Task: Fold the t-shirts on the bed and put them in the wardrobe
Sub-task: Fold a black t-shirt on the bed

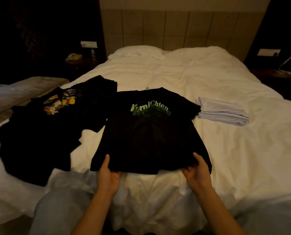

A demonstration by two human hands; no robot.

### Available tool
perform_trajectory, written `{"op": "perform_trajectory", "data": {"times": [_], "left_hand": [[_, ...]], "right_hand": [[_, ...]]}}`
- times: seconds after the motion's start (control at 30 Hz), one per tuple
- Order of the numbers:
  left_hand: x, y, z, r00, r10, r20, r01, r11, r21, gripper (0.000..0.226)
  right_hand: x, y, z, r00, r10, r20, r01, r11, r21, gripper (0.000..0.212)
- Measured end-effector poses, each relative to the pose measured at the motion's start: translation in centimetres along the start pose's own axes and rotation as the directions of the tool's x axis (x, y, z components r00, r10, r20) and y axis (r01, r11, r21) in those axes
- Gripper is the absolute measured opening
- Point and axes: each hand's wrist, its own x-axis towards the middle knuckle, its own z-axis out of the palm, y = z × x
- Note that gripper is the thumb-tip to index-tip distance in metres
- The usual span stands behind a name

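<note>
Dim room, warm light. Far left: dark wooden nightstand (80, 62) with a pale telephone (74, 56) and a clear plastic bottle (93, 54). Left part of the white-duvet bed (183, 73): loose pile of black printed t-shirts (44, 133), one showing a yellow-orange graphic. Centre, near edge of the bed: black t-shirt with green lettering (149, 131), spread flat, collar toward the beige panelled headboard (183, 26). Left hand (107, 175) pinches its lower hem, thumb on top of the cloth. Right hand (198, 172) grips the hem likewise, fingers curled under. Right of it, just beside the sleeve: folded stack of white cloth (224, 112). White pillow (138, 50) lies at the head.
</note>
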Motion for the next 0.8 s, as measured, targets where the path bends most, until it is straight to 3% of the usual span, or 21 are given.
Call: {"op": "perform_trajectory", "data": {"times": [0.13,0.23,0.43,0.63,0.77,0.8], "left_hand": [[-0.1,1.1,0.2,0.995,0.094,-0.036,-0.092,0.995,0.050,0.039],[-0.5,2.0,0.2,0.995,0.099,-0.030,-0.097,0.993,0.064,0.045],[-1.3,3.7,-0.2,0.992,0.125,-0.021,-0.123,0.991,0.056,0.031],[-2.2,2.2,-1.9,0.989,0.062,-0.136,-0.048,0.994,0.103,0.021],[-2.3,1.7,-2.6,0.992,0.040,-0.123,-0.032,0.997,0.067,0.035],[-2.4,1.5,-2.6,0.995,0.026,-0.101,-0.020,0.998,0.066,0.032]], "right_hand": [[1.4,-0.5,-0.3,0.991,-0.063,-0.118,0.057,0.997,-0.052,0.048],[1.6,-0.9,-0.9,0.982,-0.126,-0.143,0.118,0.991,-0.063,0.044],[1.0,-3.0,-2.3,0.949,-0.295,-0.109,0.288,0.955,-0.073,0.028],[0.7,-0.5,-4.8,0.950,-0.206,-0.235,0.204,0.978,-0.034,0.030],[0.3,-0.4,-4.6,0.960,-0.164,-0.229,0.156,0.986,-0.053,0.020],[0.2,-0.3,-4.7,0.966,-0.155,-0.208,0.149,0.988,-0.044,0.028]]}}
